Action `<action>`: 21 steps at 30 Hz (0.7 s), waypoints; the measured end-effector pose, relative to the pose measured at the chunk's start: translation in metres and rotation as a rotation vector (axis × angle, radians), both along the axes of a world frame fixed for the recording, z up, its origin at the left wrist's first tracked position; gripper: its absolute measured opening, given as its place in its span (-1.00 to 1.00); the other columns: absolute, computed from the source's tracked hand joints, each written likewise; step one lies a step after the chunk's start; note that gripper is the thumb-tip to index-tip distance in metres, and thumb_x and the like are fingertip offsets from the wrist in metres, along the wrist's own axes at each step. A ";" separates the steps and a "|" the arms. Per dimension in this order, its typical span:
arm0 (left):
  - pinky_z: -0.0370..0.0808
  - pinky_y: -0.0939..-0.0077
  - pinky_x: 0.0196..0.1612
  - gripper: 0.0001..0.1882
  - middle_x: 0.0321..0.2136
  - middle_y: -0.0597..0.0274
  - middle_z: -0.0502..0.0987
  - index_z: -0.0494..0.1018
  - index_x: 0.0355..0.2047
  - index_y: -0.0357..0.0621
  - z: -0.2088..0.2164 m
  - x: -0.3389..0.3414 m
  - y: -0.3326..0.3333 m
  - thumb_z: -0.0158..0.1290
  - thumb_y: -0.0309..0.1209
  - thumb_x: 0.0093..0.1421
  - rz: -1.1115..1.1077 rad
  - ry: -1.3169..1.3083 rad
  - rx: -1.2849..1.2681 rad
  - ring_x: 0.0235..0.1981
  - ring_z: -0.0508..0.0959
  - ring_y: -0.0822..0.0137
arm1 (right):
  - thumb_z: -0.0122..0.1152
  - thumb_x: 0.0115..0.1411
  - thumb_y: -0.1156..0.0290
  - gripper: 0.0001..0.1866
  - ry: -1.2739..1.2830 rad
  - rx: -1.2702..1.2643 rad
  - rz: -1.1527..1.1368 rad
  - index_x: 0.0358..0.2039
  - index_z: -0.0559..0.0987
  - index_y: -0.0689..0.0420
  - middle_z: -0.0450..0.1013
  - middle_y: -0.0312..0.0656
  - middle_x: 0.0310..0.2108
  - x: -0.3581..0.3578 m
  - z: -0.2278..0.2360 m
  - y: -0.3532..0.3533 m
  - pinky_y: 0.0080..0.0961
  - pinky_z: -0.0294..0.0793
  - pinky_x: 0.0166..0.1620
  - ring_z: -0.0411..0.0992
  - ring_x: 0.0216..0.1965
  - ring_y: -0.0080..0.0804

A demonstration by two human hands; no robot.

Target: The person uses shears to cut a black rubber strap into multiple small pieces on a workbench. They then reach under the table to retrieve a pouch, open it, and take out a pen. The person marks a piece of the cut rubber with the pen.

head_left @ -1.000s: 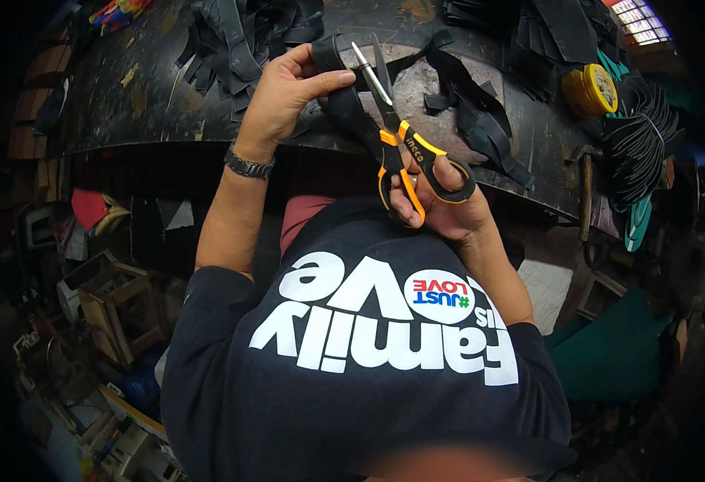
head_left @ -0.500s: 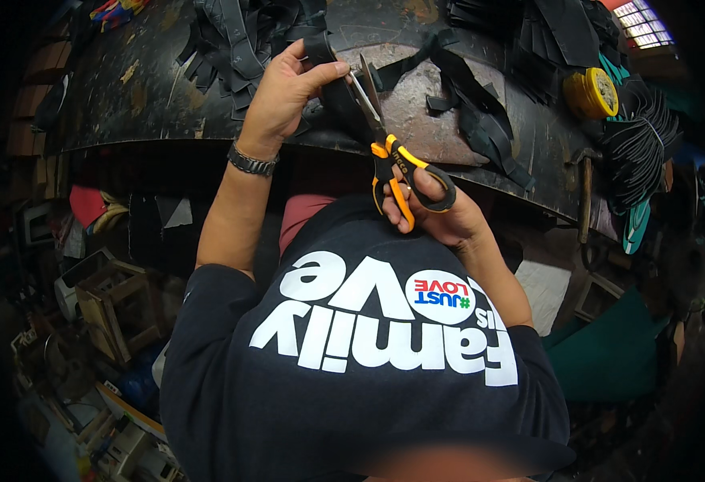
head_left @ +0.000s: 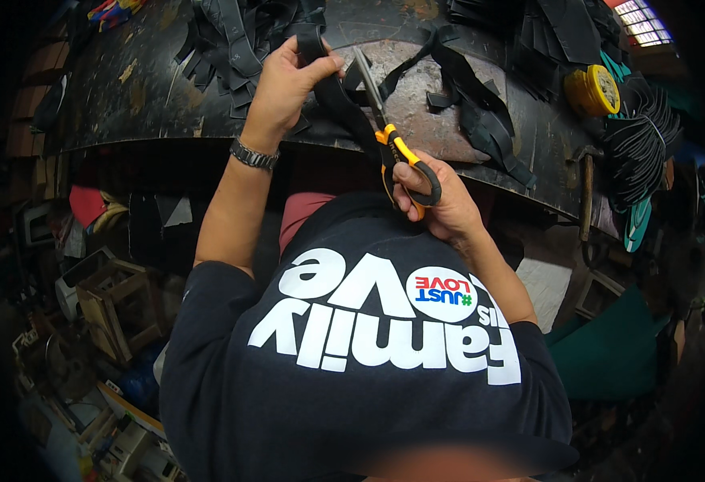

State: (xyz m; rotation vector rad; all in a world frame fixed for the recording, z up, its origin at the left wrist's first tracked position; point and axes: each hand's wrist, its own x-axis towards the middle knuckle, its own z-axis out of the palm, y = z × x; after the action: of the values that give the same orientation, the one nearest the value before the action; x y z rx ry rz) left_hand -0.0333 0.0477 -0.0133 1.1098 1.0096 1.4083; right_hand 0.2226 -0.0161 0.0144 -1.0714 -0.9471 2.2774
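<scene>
Between the thumb and fingers of my left hand [head_left: 288, 84] is a black strap [head_left: 340, 103] of flat, flexible material. It hangs over the table's near edge toward my lap. My right hand [head_left: 441, 197] grips a pair of scissors [head_left: 399, 149] with yellow and black handles, thumb and fingers through the loops. The blades lie together and point up and away, just right of the strap and apart from my left fingertips. Past the blades, a cut black strip [head_left: 481, 116] lies curled on a worn, pale patch of the tabletop.
The dark curved table [head_left: 152, 104] carries a heap of black strips [head_left: 236, 48] at the far left and stacked black pieces [head_left: 549, 40] at the far right. A yellow tub [head_left: 592, 91], a hammer [head_left: 587, 197] and a bundle of cords [head_left: 641, 136] sit at the right.
The scissor blades have gone from open to closed, and the scissors have shifted slightly. More of the black strap now shows below my left hand.
</scene>
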 end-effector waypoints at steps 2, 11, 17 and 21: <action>0.51 0.72 -0.31 -0.80 -0.35 0.25 0.58 0.44 -0.18 -0.19 0.000 -0.004 0.009 0.14 -0.49 0.18 0.049 0.003 -0.073 -0.36 0.58 0.49 | 0.24 0.21 0.12 -0.64 0.019 -0.044 -0.059 -0.29 0.45 0.19 0.40 -0.25 -0.63 -0.001 -0.001 0.000 -0.83 0.27 -0.61 0.31 -0.72 -0.68; 0.48 0.65 -0.23 -0.08 -0.30 0.21 0.57 0.17 0.19 -0.48 -0.012 -0.019 -0.011 0.41 -0.36 -0.09 0.074 0.472 -0.091 -0.33 0.52 0.51 | 0.25 0.19 0.18 -0.65 0.050 -0.149 -0.044 -0.28 0.46 0.24 0.42 -0.20 -0.61 0.004 -0.001 -0.001 -0.82 0.31 -0.63 0.34 -0.71 -0.63; 0.48 0.72 -0.24 -0.35 -0.29 0.37 0.53 0.23 0.22 -0.15 0.016 -0.016 -0.030 0.18 -0.57 0.10 -0.118 0.143 -0.178 -0.26 0.52 0.56 | 0.34 0.10 0.38 -0.66 0.070 -0.040 -0.052 -0.19 0.41 0.20 0.47 -0.20 -0.49 0.002 0.002 0.002 -0.74 0.42 -0.53 0.42 -0.57 -0.60; 0.55 0.65 -0.22 -0.44 -0.18 0.24 0.53 0.21 0.22 -0.12 0.030 -0.014 -0.027 0.04 -0.60 0.21 -0.096 -0.168 -0.113 -0.26 0.58 0.47 | 0.39 0.01 0.51 -0.56 0.037 0.194 -0.149 -0.13 0.37 0.20 0.52 -0.13 -0.32 -0.005 0.005 0.001 -0.68 0.49 -0.31 0.48 -0.39 -0.57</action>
State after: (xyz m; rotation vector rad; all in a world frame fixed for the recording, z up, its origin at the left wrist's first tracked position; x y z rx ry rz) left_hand -0.0469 0.0205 0.0165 0.9286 0.8928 1.3273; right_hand 0.2174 -0.0152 0.0198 -0.9792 -1.0147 2.0322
